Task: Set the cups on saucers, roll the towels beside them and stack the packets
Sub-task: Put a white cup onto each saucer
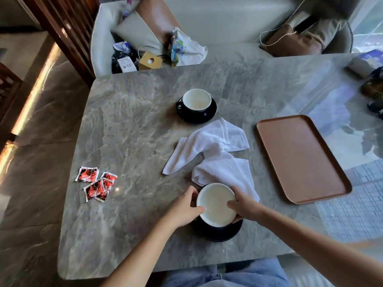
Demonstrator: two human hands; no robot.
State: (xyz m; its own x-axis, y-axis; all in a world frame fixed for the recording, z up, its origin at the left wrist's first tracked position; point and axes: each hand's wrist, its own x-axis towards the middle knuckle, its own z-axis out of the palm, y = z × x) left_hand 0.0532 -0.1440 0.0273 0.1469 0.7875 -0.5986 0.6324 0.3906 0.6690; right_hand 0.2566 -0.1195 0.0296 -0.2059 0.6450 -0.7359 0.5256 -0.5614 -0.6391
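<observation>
From the head view I have both hands on the near cup, white inside and dark outside, close to the near edge of the bench. My left hand wraps its left side with curled fingers. My right hand grips the right side, its fingers hooked over the rim. The cup sits over a dark saucer, a little off toward the saucer's far side, and I cannot tell whether its base has landed or hangs just above. Toward the far edge, the second cup stands on its own saucer, so I judge that pairing done. Between the two cups lie two white towels, one spread loose just beside the far saucer, the other bunched up and touching the near cup's far side. Neither is rolled. Near the left edge, the red packets lie scattered, some overlapping but not stacked. A brown tray lies along the right side with nothing on it. By my reckoning, the task is about a third done. One cup is set and the other is nearly so. Both towels and the packets are untouched work.
</observation>
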